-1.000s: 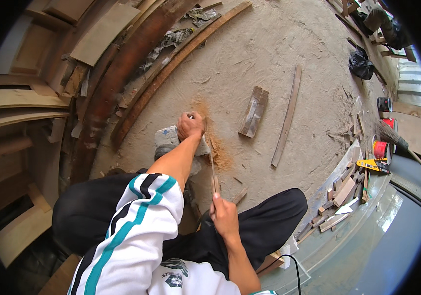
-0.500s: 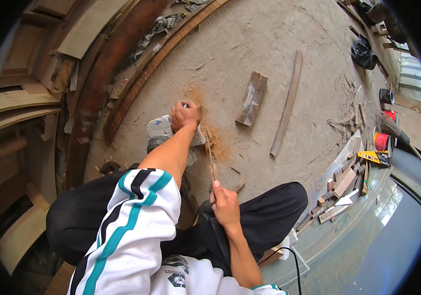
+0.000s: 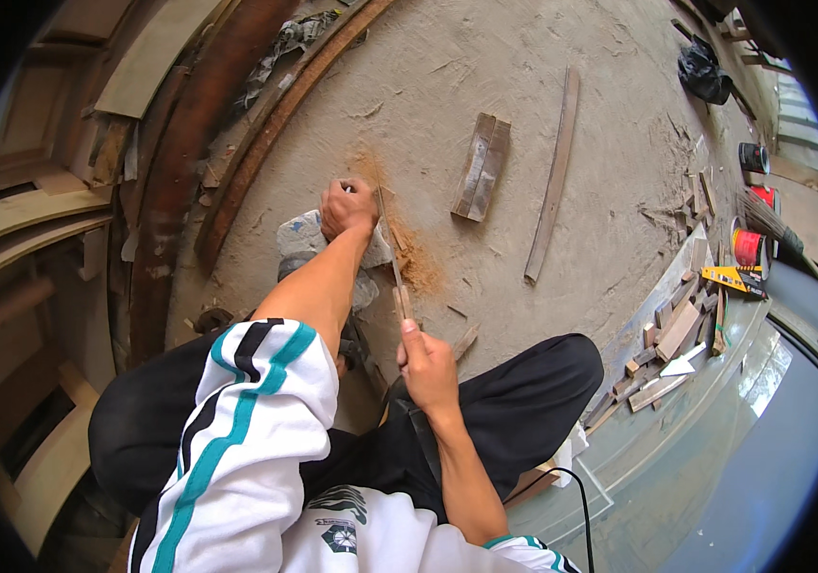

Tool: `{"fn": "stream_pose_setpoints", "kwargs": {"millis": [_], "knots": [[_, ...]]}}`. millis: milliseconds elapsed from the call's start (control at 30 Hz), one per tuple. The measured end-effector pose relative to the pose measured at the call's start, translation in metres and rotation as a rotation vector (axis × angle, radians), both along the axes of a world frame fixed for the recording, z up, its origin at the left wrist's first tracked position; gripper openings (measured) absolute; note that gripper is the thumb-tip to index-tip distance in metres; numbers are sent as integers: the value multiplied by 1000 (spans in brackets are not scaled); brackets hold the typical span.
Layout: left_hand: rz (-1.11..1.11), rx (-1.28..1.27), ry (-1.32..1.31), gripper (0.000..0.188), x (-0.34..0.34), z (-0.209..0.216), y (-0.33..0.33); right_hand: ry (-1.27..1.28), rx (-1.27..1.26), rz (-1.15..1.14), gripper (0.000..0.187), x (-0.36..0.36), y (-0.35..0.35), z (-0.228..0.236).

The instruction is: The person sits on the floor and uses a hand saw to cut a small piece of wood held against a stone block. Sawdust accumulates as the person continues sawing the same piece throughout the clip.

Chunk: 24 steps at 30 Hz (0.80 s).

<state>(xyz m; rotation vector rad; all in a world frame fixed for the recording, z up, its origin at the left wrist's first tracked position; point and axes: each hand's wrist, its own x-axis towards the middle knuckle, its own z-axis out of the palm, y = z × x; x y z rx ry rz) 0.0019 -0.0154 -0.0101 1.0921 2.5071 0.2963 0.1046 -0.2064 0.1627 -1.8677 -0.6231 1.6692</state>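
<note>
My left hand point(image 3: 349, 208) is closed in a fist over a pale, rough block point(image 3: 296, 232); a small greyish bit shows at its fingers, but what it grips is mostly hidden. Nearer to me, my right hand point(image 3: 429, 369) is wrapped round the wooden handle point(image 3: 402, 304) of a thin-bladed tool that looks like a handsaw seen edge-on. Its narrow blade point(image 3: 395, 256) runs forward, close along the right side of my left hand. Orange-brown sawdust point(image 3: 419, 270) lies on the floor beside the blade and ahead of it.
A short wooden block point(image 3: 482, 167) and a long thin strip point(image 3: 554, 177) lie on the floor to the right. Wood offcuts point(image 3: 669, 336), a yellow-handled saw point(image 3: 735, 279) and cans point(image 3: 751, 246) are at far right. A curved beam point(image 3: 261, 143) and wooden frames point(image 3: 32, 205) line the left.
The whole view has shifted a little, so the floor things sit higher in the picture. My right hand and the tool have slid slightly forward, nearer my left hand, which keeps its grip.
</note>
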Motion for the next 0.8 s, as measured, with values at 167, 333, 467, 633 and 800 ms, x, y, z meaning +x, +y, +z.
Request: {"fn": "stream_pose_setpoints", "kwargs": {"millis": [167, 333, 467, 633, 800], "knots": [[-4, -29, -9, 34, 1, 1, 0, 28, -58, -21, 59, 4, 11, 22], [-69, -66, -25, 36, 0, 7, 1, -1, -17, 5, 57, -8, 5, 8], [-118, -77, 31, 38, -1, 7, 3, 12, 3, 36, 57, 0, 2, 3], [-132, -81, 45, 37, -7, 4, 6, 15, 7, 33, 57, -2, 6, 29], [-127, -46, 41, 36, -2, 6, 6, 124, -79, -36, 58, 18, -51, 61]]}}
